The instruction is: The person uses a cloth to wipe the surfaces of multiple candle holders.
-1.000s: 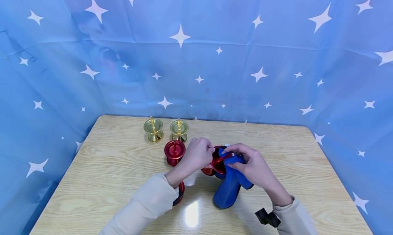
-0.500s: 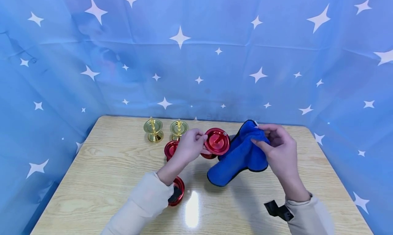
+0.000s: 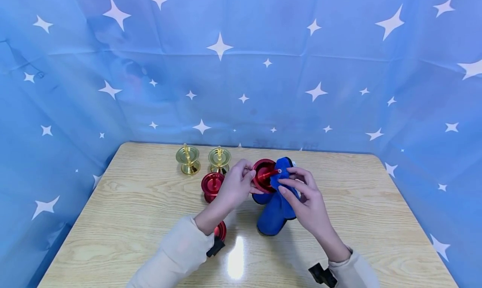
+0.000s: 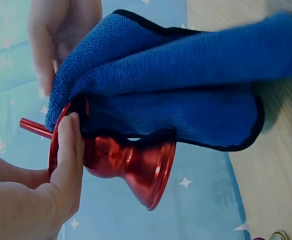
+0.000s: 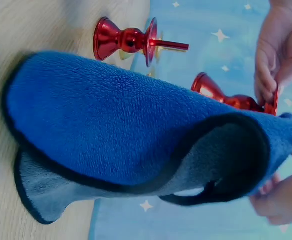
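Note:
My left hand (image 3: pixel 237 182) pinches the dish rim of a shiny red candle holder (image 3: pixel 262 176), which is raised above the table and tilted. In the left wrist view the candle holder (image 4: pixel 153 172) shows a thin central tube and a flared base. A blue cloth (image 3: pixel 272 219) with black edging hangs from my right hand (image 3: pixel 310 202), folded over the dish's right side. The right wrist view shows the cloth (image 5: pixel 101 115) large, its greyish underside curling outward. Fingers of the right hand (image 5: pixel 283 200) hold its top end. Part of the dish is hidden behind the cloth.
Two gold candle holders (image 3: pixel 190 159) stand upright near the table's back edge. A red one (image 3: pixel 211 184) stands left of my left hand. Another red one (image 3: pixel 220 229) is partly hidden by the left sleeve. A starred blue curtain (image 3: pixel 241 70) surrounds the wooden table (image 3: pixel 357 204).
One second ago the cloth lay in the dish; half a second ago it was drawn away to the right. Now the right hand has brought it back left onto the dish. The candle holder has risen slightly.

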Tool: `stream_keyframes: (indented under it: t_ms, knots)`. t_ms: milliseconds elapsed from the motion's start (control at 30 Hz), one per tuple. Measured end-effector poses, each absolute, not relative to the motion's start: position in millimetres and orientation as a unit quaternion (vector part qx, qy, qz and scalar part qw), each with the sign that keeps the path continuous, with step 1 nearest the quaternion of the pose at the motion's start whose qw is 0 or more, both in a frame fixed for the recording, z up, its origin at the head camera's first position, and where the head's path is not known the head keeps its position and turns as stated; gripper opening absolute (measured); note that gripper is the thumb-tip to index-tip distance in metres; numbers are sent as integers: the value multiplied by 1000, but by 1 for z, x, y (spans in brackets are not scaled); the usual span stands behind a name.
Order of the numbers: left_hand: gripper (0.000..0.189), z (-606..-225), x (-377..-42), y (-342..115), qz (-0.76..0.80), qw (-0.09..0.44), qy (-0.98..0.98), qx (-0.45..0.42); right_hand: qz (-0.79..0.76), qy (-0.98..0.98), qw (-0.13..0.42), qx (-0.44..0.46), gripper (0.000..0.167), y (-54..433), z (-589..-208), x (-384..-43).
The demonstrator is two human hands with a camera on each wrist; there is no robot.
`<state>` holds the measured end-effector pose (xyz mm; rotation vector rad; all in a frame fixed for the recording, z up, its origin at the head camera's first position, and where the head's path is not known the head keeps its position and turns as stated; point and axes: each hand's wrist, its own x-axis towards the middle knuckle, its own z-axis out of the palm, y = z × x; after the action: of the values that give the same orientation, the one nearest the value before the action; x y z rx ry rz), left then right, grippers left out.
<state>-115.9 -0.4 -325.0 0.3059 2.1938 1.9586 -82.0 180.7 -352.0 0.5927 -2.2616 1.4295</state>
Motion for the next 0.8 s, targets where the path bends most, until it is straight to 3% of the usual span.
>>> stream_keyframes:
  t_ms: [200,367,567,700,800]
  knots:
    - [11,-327,-116,0,655,86,741,121,530,-813,179,160,19,178,-356,-80]
    - [10,-329,-116,-1,609,110,770,154,512,-828,185,133,17,179,-354,-84]
    - [8,-326,-118,-4,511,167,815,215,462,-843,196,193,22,182,-352,-92]
    - [8,-325,-119,-5,468,163,833,244,433,-842,212,244,25,182,-355,-95]
    - [9,-327,-119,-3,476,148,837,225,431,-849,202,229,26,182,-355,-94]
